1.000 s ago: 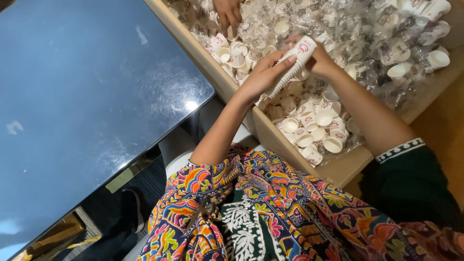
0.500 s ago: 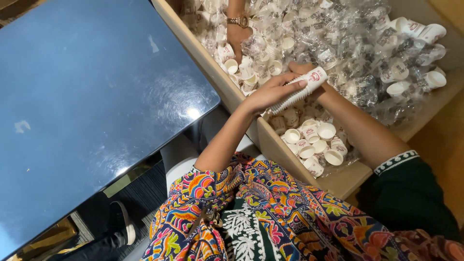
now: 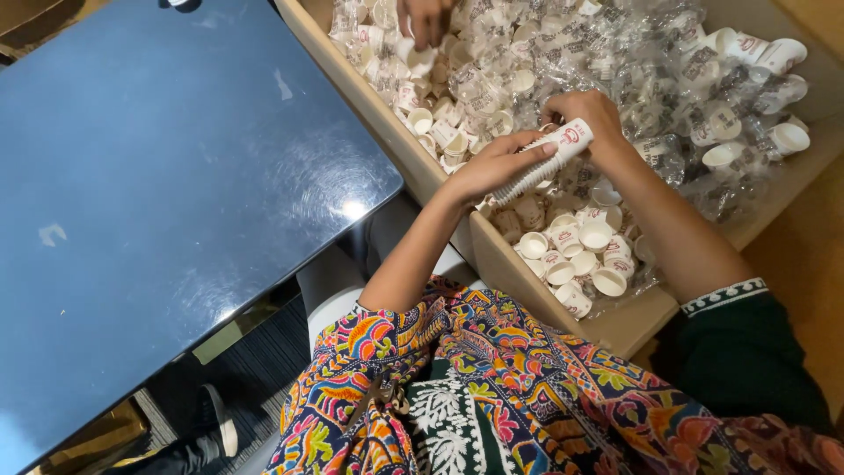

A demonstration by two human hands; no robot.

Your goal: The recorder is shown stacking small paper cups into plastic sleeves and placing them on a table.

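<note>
Over a wide cardboard box [image 3: 633,324], both my hands hold a nested stack of small white paper cups [image 3: 545,160] lying almost level. My left hand [image 3: 497,167] grips the stack's lower end with the fingers along its side. My right hand [image 3: 589,113] closes around its top end, where a red print shows. Below the stack the box is full of loose white paper cups [image 3: 576,255], and further back lie cups in clear plastic wrapping [image 3: 651,79].
Another person's hand [image 3: 426,19] reaches into the box at its far end. A dark glossy table [image 3: 167,185] fills the left side, close against the box. My patterned clothing [image 3: 492,396] covers the bottom; someone's shoe [image 3: 215,422] shows under the table.
The view has shifted slightly, so the hands and stack sit lower in the picture. The other person's hand has moved toward the top edge. Both my hands keep their grip on the stack.
</note>
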